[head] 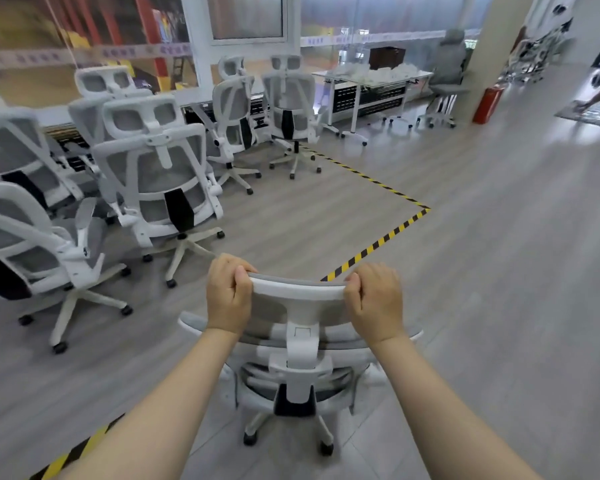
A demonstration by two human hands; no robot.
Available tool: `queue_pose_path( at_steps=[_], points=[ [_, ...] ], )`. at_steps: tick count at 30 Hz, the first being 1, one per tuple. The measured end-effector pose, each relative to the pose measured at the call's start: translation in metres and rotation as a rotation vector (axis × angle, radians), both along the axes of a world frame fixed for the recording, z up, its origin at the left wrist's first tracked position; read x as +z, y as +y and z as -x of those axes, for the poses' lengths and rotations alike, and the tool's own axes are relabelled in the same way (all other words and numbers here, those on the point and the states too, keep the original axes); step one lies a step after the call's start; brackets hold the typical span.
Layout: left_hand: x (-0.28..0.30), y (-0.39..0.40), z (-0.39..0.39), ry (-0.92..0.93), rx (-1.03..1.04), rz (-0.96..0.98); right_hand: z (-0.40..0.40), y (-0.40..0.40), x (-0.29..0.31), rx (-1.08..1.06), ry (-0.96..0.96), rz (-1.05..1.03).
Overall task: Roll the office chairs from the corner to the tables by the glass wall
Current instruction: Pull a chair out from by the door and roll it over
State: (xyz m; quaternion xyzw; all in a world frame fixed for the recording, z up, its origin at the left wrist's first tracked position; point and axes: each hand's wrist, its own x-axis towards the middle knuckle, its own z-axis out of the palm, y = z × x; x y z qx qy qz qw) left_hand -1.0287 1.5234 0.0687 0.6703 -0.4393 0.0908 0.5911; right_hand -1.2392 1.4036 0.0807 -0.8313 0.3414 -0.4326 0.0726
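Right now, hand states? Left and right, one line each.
Left hand: closed, gripping the left end of the chair headrest.
Right hand: closed, gripping the right end of the same headrest.

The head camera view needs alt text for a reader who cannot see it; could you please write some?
A person's left hand and right hand grip the two ends of the headrest of a white office chair seen from behind. Ahead, more white chairs stand inside yellow-and-black floor tape, near a table by the glass wall.
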Motion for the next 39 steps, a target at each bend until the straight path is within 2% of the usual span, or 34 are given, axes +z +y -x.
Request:
queue_pose_path(
  at_steps=[6,15,20,29,34,39],
  points=[
    [0.002,-0.103,-0.038,0.013,0.046,-0.008,-0.047,-0.114,0.000,0.027,-0.020,-0.026],
    [0.000,-0.265,-0.129,-0.016,0.070,0.044,-0.140,-0.282,-0.003,0.036,0.010,0.049],
    [-0.001,-0.349,-0.189,-0.059,0.031,-0.016,-0.195,-0.377,-0.002,0.066,0.035,0.031],
    [0.003,-0.508,-0.278,-0.052,0.024,-0.076,-0.291,-0.547,-0.002,0.131,-0.056,0.074],
    [0.000,-0.590,-0.321,-0.046,0.058,-0.053,-0.339,-0.643,-0.006,0.184,-0.102,0.107],
    [0.004,-0.684,-0.348,0.049,0.182,-0.038,-0.384,-0.741,-0.001,0.241,-0.093,0.079]
  ],
)
